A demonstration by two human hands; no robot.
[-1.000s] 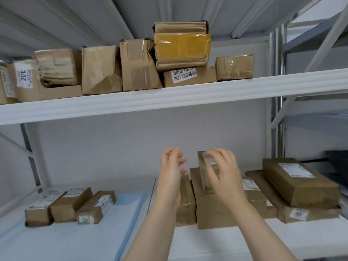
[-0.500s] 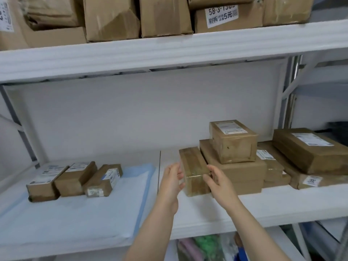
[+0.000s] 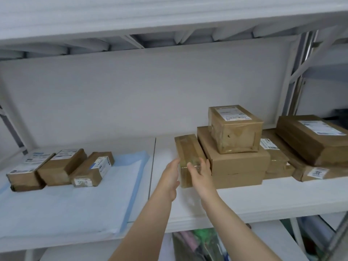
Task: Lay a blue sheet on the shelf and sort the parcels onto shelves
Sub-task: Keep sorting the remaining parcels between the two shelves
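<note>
A blue sheet [image 3: 71, 196] covers the left half of the white shelf [image 3: 254, 202], and three small brown parcels [image 3: 60, 168] lie in a row on it. In the middle a narrow taped parcel [image 3: 188, 149] stands on the bare shelf beside a stack. My left hand [image 3: 170, 178] presses its left side and my right hand [image 3: 202, 176] wraps its near right end. Both hands grip it together. The stack is a plain carton [image 3: 235, 164] with a labelled box [image 3: 235, 129] on top.
More flat labelled parcels [image 3: 310, 140] are piled at the right end of the shelf. The upper shelf's underside [image 3: 169, 21] hangs close overhead. Coloured bags [image 3: 199, 243] sit on the level below. A grey upright [image 3: 295, 76] stands at the right.
The view dropped from the upper shelf to this one. My right hand left the labelled box on the stack, and both hands came down onto the narrow parcel's near end.
</note>
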